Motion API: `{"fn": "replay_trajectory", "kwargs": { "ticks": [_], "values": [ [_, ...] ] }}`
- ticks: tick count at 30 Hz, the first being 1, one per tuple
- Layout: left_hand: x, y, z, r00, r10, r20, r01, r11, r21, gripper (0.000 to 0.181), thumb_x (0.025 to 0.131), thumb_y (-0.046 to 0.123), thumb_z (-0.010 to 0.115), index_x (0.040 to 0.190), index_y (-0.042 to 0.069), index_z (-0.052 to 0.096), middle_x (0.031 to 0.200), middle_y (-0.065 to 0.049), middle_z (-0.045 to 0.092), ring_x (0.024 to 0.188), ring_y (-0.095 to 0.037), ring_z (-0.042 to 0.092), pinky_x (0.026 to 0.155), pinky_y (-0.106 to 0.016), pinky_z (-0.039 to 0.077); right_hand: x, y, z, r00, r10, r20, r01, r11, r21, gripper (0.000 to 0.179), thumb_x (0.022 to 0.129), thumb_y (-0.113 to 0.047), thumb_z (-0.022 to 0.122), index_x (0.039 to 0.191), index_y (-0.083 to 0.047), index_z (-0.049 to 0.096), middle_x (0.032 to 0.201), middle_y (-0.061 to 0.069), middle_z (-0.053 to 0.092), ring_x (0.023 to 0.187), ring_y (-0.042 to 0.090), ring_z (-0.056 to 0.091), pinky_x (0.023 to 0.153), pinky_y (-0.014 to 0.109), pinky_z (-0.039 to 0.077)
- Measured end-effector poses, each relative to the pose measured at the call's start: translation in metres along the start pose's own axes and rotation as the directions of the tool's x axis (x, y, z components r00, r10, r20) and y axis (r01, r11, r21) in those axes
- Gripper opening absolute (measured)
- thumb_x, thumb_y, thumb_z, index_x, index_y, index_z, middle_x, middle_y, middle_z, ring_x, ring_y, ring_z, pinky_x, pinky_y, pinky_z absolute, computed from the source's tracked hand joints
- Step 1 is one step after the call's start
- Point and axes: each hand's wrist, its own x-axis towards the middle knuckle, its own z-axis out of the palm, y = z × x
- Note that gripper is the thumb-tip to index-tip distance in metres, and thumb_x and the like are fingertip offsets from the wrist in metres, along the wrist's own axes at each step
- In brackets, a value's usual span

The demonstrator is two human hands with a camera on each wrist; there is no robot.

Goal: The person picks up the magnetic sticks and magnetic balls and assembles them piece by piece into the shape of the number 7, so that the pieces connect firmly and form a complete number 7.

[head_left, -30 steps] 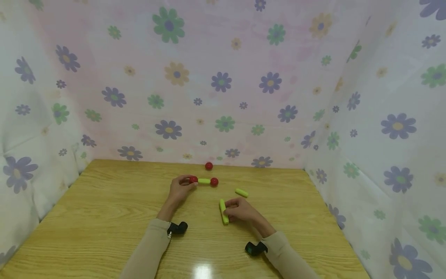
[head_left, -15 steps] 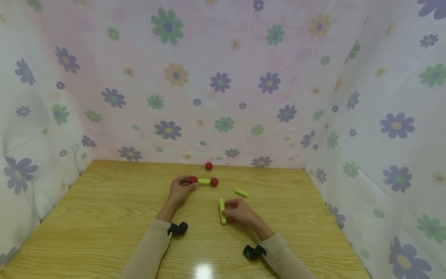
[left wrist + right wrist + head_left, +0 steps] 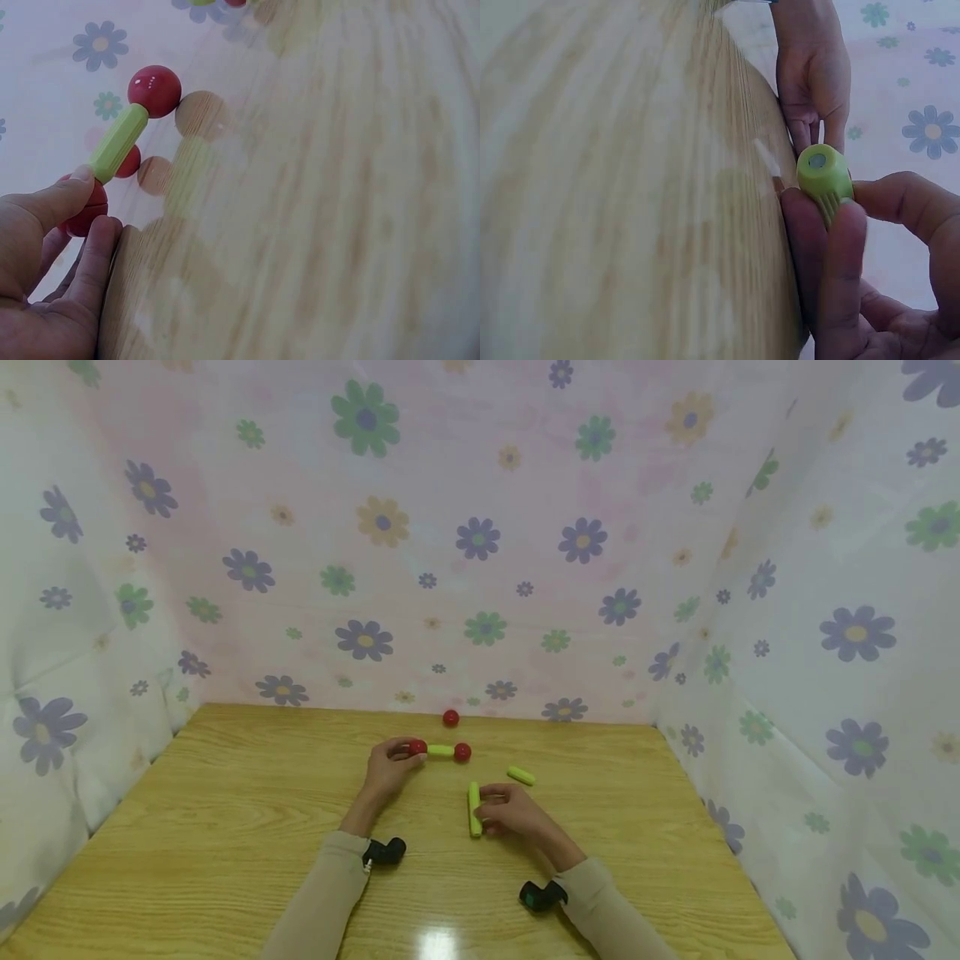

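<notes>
My left hand [image 3: 392,768] grips a red ball [image 3: 86,214] between thumb and fingers. That ball is joined to one end of a short yellow-green rod [image 3: 441,751]. At the rod's other end sits a second red ball [image 3: 462,752], also at the top in the left wrist view. My right hand [image 3: 513,811] pinches a longer yellow-green rod [image 3: 475,810] low over the table, to the right and nearer than the ball piece. In the right wrist view, its near end shows a round grey metal disc [image 3: 817,160].
A loose red ball [image 3: 451,717] lies near the table's back edge. Another short yellow-green rod [image 3: 521,775] lies beyond my right hand. The wooden table [image 3: 225,827] is enclosed by flower-patterned cloth [image 3: 420,468] at the back and sides.
My right hand has shifted slightly left and away from me with the longer rod, which now points more straight ahead. The left hand and its ball piece stay in place.
</notes>
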Motion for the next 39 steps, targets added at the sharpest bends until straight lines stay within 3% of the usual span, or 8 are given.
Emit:
{"fn": "replay_trajectory", "kwargs": {
  "ticks": [7,15,31,39],
  "values": [
    [0.001,-0.002,0.001,1.000,0.007,-0.012,-0.007,1.000,0.004,0.038,0.091,0.008,0.079,0.126,-0.002,0.069,0.123,-0.023,0.068,0.112,-0.033,0.066,0.087,-0.031,0.059,0.006,0.000,-0.001,1.000,0.005,0.030,-0.007,0.998,0.055,0.059,0.099,-0.013,0.068,0.149,0.011,0.046,0.119,0.018,0.072,0.078,0.013,0.071,0.065,0.024,0.060],
    [0.005,-0.004,0.000,1.000,-0.004,-0.009,0.004,1.000,-0.010,0.037,0.091,0.008,0.079,0.126,0.000,0.070,0.125,-0.023,0.068,0.116,-0.034,0.066,0.092,-0.034,0.057,0.014,-0.002,0.002,1.000,0.006,0.000,-0.006,0.998,0.056,0.060,0.099,-0.017,0.070,0.148,0.008,0.048,0.118,0.017,0.073,0.080,0.013,0.071,0.068,0.024,0.059],
    [0.001,-0.005,0.001,1.000,-0.003,-0.009,0.003,1.000,-0.016,0.036,0.092,0.008,0.079,0.126,0.001,0.070,0.124,-0.023,0.068,0.116,-0.034,0.066,0.091,-0.033,0.057,0.033,-0.005,0.003,0.999,0.054,0.003,-0.054,0.994,0.091,0.061,0.099,-0.018,0.071,0.149,0.008,0.048,0.105,0.013,0.076,0.078,0.012,0.073,0.067,0.021,0.059],
    [0.003,-0.006,0.001,1.000,0.008,-0.013,-0.008,1.000,-0.009,0.036,0.092,0.009,0.079,0.126,0.001,0.070,0.124,-0.023,0.069,0.115,-0.034,0.066,0.091,-0.035,0.058,0.044,-0.009,0.006,0.997,0.068,-0.032,-0.065,0.994,0.089,0.058,0.098,-0.019,0.073,0.146,0.006,0.053,0.098,0.011,0.076,0.073,0.010,0.071,0.062,0.019,0.057]
  ]
}}
